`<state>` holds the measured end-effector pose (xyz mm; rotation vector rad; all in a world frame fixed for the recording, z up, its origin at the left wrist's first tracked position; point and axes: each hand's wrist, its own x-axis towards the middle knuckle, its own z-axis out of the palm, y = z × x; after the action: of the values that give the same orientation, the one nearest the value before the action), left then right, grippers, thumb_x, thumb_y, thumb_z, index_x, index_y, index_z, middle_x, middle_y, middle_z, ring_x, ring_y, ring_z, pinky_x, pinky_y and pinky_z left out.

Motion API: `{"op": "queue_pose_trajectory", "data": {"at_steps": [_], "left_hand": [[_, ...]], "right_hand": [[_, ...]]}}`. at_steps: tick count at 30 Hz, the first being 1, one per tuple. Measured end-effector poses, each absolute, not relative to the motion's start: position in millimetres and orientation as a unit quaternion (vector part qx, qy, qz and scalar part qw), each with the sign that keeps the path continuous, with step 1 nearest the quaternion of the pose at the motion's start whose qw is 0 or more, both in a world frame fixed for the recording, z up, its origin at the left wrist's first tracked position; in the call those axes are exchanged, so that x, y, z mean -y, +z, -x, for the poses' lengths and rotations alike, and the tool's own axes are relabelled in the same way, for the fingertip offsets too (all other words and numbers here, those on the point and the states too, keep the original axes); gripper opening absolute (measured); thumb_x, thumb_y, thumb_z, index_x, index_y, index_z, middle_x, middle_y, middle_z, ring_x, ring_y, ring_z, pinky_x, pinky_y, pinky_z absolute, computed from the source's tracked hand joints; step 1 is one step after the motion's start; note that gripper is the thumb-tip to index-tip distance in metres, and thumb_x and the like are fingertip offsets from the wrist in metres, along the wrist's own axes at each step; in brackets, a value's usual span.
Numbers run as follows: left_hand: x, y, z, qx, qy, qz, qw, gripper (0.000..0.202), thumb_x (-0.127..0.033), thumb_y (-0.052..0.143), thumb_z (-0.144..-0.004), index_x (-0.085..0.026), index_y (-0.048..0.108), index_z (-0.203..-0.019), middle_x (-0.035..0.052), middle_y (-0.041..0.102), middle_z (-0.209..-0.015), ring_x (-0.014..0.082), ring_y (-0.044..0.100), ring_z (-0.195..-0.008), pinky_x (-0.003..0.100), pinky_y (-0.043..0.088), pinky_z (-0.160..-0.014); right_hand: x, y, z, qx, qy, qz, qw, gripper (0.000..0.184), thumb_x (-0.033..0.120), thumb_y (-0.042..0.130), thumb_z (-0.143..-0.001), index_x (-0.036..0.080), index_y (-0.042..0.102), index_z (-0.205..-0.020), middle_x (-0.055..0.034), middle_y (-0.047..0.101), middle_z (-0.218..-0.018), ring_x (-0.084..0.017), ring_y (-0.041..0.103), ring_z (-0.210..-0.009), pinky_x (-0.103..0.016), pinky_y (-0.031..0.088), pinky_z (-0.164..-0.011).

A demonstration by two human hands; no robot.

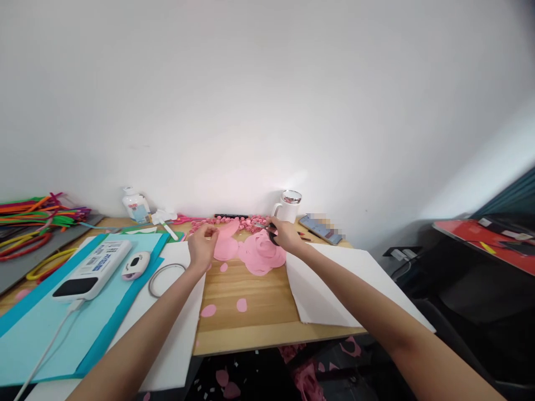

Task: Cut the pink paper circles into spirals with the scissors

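My left hand (202, 244) is closed on a pink paper circle (226, 240), holding it up over the wooden table (246, 320). My right hand (285, 234) is wrapped round the dark handles of a pair of scissors (271, 232), whose tip reaches toward that pink paper. A pile of cut pink paper petals (261, 256) lies just below and between both hands. Two small pink offcuts (241, 304) rest nearer to me on the wood.
A white mug (287, 206) and a phone (321, 228) stand behind my right hand. White sheets (334, 289) lie right, blue paper (50, 328) with a power bank (94, 270), a small pink device (136, 264) and a wire ring (165, 278) left. Pipe cleaners (33, 220) far left.
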<state>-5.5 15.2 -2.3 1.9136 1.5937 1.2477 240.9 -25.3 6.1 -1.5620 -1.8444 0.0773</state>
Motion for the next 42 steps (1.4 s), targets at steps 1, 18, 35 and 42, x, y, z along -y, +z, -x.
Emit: {"op": "queue_pose_trajectory", "data": {"at_steps": [1,18,35,42], "left_hand": [[-15.9,-3.3,3.9,-0.558,0.463,-0.661,0.193,0.013,-0.024,0.049,-0.079,-0.017,0.057,-0.086,0.0048,0.07,-0.086,0.0169,0.067,-0.075,0.026,0.052,-0.063],[26.1,2.6,-31.7,-0.377,0.434,-0.537,0.618,0.031,-0.032,0.074,-0.063,-0.009,0.065,-0.082,0.0088,0.072,-0.07,0.0216,0.069,-0.063,0.03,0.057,-0.056],[17.5,-7.3,-26.8,-0.398,0.341,-0.543,0.656,0.036,-0.045,0.075,-0.062,-0.01,0.065,-0.064,0.0088,0.069,-0.054,0.0168,0.062,-0.043,0.025,0.049,-0.044],[17.8,-8.4,-26.6,-0.404,0.521,-0.454,0.599,0.029,-0.038,0.072,-0.066,-0.01,0.065,-0.062,0.004,0.064,-0.05,0.0126,0.057,-0.043,0.023,0.046,-0.047]], "right_hand": [[24.7,2.3,-242.2,0.702,0.038,0.612,0.363,0.021,0.009,0.056,-0.07,0.019,0.059,-0.088,-0.0047,0.07,-0.076,-0.02,0.065,-0.071,-0.026,0.043,-0.063],[43.7,-8.3,-182.2,0.442,0.442,0.447,0.641,0.044,0.033,0.08,-0.052,0.021,0.053,-0.085,0.0071,0.054,-0.056,-0.012,0.048,-0.051,-0.024,0.038,-0.049],[45.8,-25.0,-190.3,0.424,0.473,0.457,0.623,0.04,0.036,0.081,-0.055,0.021,0.054,-0.078,0.006,0.048,-0.059,-0.01,0.044,-0.052,-0.023,0.035,-0.049],[56.9,-27.3,-178.5,0.501,0.557,0.376,0.545,0.042,0.045,0.074,-0.067,0.02,0.05,-0.091,0.001,0.058,-0.069,-0.013,0.052,-0.062,-0.026,0.039,-0.058]]}}
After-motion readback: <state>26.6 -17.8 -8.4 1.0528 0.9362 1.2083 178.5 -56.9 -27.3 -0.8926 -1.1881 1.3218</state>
